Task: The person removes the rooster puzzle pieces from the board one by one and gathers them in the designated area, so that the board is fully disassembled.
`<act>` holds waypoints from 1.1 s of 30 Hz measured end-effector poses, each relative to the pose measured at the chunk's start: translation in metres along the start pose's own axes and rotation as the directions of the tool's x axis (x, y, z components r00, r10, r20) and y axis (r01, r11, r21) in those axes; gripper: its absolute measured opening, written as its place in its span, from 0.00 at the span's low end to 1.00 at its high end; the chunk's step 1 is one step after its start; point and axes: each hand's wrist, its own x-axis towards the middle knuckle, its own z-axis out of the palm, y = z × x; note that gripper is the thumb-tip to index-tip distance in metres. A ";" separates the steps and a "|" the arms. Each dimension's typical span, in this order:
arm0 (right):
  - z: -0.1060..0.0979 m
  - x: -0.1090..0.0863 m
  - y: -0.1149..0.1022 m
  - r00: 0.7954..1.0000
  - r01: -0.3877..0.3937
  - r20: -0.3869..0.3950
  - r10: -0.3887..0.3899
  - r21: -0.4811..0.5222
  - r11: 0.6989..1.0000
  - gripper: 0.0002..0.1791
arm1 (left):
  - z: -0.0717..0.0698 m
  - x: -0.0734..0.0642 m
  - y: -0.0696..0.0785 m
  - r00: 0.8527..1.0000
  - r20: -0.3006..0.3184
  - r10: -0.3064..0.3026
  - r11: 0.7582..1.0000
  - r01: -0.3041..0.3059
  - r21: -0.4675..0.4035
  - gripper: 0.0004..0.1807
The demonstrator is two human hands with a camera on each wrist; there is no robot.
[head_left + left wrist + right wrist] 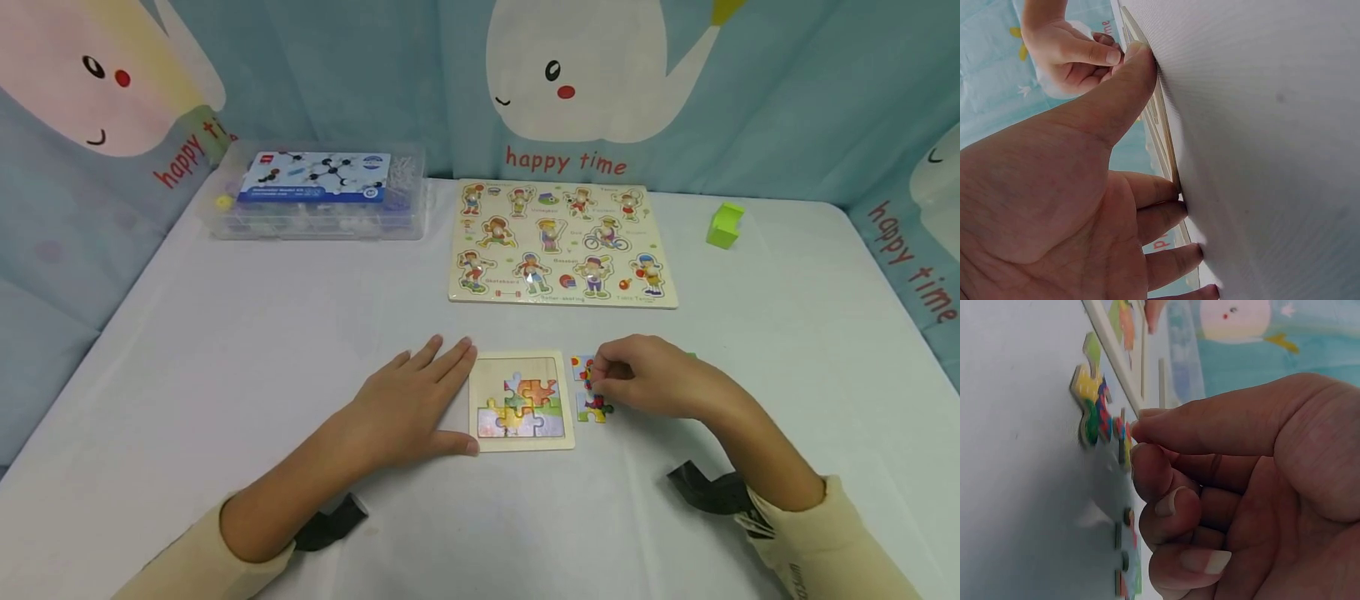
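Note:
A small square wooden puzzle tray (522, 444) lies on the white table, its lower part and middle filled with several joined jigsaw pieces (521, 419). Spread along the tray's left side, my left hand (408, 408) has its thumb at the lower corner and straight fingers at the upper one. The left wrist view shows that thumb (1129, 87) against the tray's edge. Just right of the tray, my right hand (656, 379) pinches at a colourful puzzle piece (1124, 440) with thumb and forefinger. Another loose jigsaw piece (592, 408) lies right below those fingertips.
Farther back lies a larger wooden board (562, 242) with pictures of children playing sports. A clear plastic box (322, 221) with a molecular model kit label stands at back left. A green block (724, 226) sits at back right. Blue curtain (337, 75) hangs behind the table.

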 end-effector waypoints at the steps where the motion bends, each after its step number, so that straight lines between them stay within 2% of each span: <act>1: 0.001 0.001 -0.002 1.000 0.008 -0.002 -0.008 -0.004 1.000 0.05 | 0.000 0.000 0.000 1.000 0.000 -0.001 1.000 0.001 0.000 0.58; 9: 0.008 0.016 -0.025 0.998 0.056 0.019 -0.056 -0.013 0.998 0.05 | 0.000 0.001 0.000 1.000 0.006 -0.007 1.000 0.007 0.000 0.58; 14: 0.015 0.028 -0.041 0.997 0.054 0.054 -0.053 -0.022 0.998 0.06 | 0.000 0.001 -0.001 1.000 0.011 -0.008 1.000 0.008 -0.005 0.58; 18: 0.022 0.035 -0.050 0.997 0.032 0.071 -0.031 -0.024 0.999 0.04 | 0.000 0.001 -0.001 1.000 0.015 -0.006 1.000 0.006 -0.004 0.58; 25: 0.028 0.039 -0.053 0.998 -0.041 0.039 0.042 -0.023 0.999 0.03 | 0.000 0.000 -0.002 1.000 0.005 0.004 1.000 -0.004 -0.003 0.58; 33: 0.031 0.041 -0.053 0.999 -0.011 0.039 0.012 -0.010 1.000 0.05 | 0.000 0.000 -0.003 1.000 -0.001 0.007 1.000 -0.007 -0.003 0.58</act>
